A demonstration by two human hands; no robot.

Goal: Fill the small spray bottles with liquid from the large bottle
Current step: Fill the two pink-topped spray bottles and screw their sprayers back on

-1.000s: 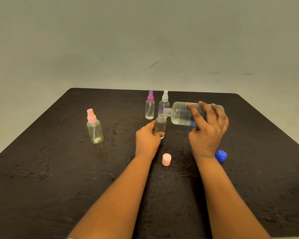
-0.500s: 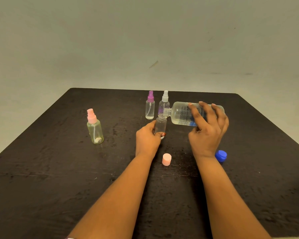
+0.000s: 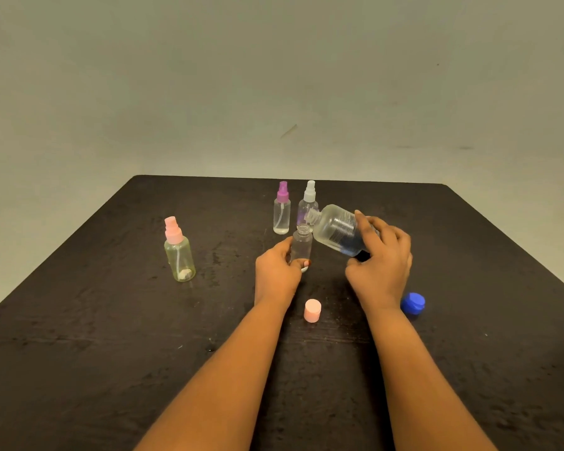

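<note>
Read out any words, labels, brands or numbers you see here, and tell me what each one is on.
No text is readable.
The large bottle, held by the right hand: label with lines of dark print, too small and blurred to read.
The open small bottle, pink-topped spray bottle, pink cap, blue cap: no text visible.

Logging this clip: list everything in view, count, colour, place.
table: 1, dark, lower frame
open small bottle: 1, clear, centre
large bottle: 1, clear, blue label, tilted over open small bottle
pink-topped spray bottle: 1, yellowish, left
purple-topped spray bottle: 1, clear, far centre
white-topped spray bottle: 1, clear, behind large bottle
pink cap: 1, between forearms
blue cap: 1, beside right wrist
left hand: 1, grips open small bottle
right hand: 1, grips large bottle
</note>
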